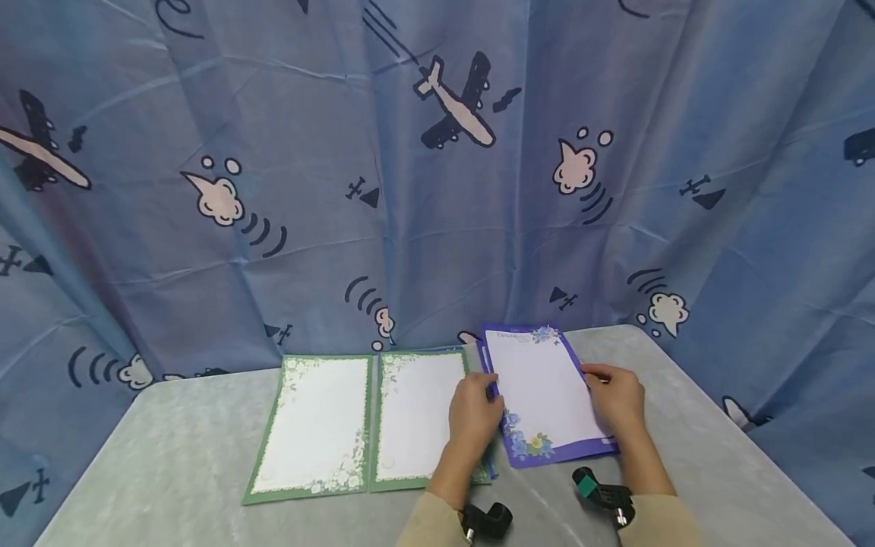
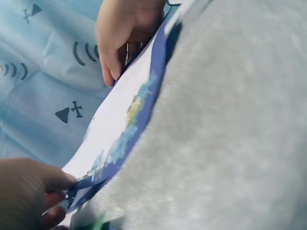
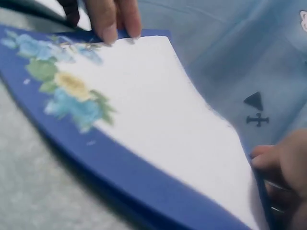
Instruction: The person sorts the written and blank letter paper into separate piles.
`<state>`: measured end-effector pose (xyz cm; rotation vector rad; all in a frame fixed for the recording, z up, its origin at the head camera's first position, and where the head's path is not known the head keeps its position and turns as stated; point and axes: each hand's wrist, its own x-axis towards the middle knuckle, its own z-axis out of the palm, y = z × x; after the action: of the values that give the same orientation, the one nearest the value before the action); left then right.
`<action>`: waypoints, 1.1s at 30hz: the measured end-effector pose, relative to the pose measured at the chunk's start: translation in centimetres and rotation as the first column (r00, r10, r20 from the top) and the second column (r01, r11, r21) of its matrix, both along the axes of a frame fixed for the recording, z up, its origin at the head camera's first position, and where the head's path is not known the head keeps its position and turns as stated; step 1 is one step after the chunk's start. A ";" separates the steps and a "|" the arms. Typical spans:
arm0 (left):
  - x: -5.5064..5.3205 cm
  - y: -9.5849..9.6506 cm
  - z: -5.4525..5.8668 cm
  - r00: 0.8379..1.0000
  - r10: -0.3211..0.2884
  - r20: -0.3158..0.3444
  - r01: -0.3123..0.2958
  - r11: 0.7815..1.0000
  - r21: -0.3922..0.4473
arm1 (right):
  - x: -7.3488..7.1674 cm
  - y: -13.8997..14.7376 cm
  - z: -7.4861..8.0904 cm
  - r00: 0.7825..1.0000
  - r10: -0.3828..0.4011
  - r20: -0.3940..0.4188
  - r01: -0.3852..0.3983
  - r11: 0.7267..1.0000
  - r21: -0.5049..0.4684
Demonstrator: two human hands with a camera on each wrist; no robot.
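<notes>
A sheet of floral stationery paper (image 1: 543, 387) with a purple-blue border lies slightly turned at the right of the table. Blue and yellow flowers (image 3: 76, 96) decorate one of its corners. My left hand (image 1: 473, 414) pinches its left edge between thumb and fingers. On the opposite side, my right hand (image 1: 618, 396) grips the right edge. Between the two hands the paper (image 2: 103, 120) bows in both wrist views. Another purple edge shows beneath its left side, mostly hidden. Just left of my left hand lies a green-bordered sheet (image 1: 418, 414), partly covered by that hand and forearm.
A second green-bordered sheet (image 1: 311, 425) lies farther left, side by side with the first. Blue edges peek out from under the nearer green one. The pale grey table (image 1: 184, 456) ends at a blue curtain (image 1: 307, 190) printed with airplanes.
</notes>
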<state>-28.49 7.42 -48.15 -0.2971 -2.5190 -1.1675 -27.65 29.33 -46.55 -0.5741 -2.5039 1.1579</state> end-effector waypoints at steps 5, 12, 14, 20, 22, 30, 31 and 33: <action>0.1 0.0 -0.7 0.993 0.038 -0.109 -0.058 0.980 -0.193 | 0.0 -0.3 -0.8 0.999 0.044 -0.002 -0.043 0.993 0.109; 0.4 0.3 -0.9 0.994 0.086 -0.074 -0.101 0.967 -0.234 | -0.1 -1.0 -1.4 0.998 0.058 0.017 -0.060 0.967 0.246; 0.5 0.3 -0.9 0.993 0.097 -0.062 -0.109 0.965 -0.237 | -0.2 -1.1 -1.5 0.998 0.060 0.010 -0.061 0.956 0.286; 0.7 0.1 -1.0 0.999 0.029 -0.035 -0.039 0.950 -0.309 | 0.0 -1.5 -1.6 0.998 0.059 0.023 -0.063 0.941 0.334; 0.7 0.1 -1.1 1.000 0.007 -0.013 -0.011 0.945 -0.328 | 0.1 -1.6 -1.6 0.998 0.057 0.028 -0.063 0.941 0.333; 0.9 0.3 -0.6 1.000 0.010 -0.021 -0.017 0.935 -0.355 | -0.1 -1.5 -1.4 0.999 0.033 0.033 -0.042 0.951 0.306; 1.0 0.4 -0.5 1.000 0.011 -0.027 -0.021 0.932 -0.362 | -0.1 -1.5 -1.3 0.999 0.032 0.038 -0.042 0.952 0.305; 1.1 0.5 -0.4 0.999 0.013 -0.034 -0.025 0.927 -0.375 | 0.0 -1.5 -1.2 0.998 0.030 0.050 -0.044 0.951 0.306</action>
<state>-27.40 7.90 -48.53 -0.3806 -2.6986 -0.6562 -27.64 27.88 -47.70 -0.4737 -2.6709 0.7491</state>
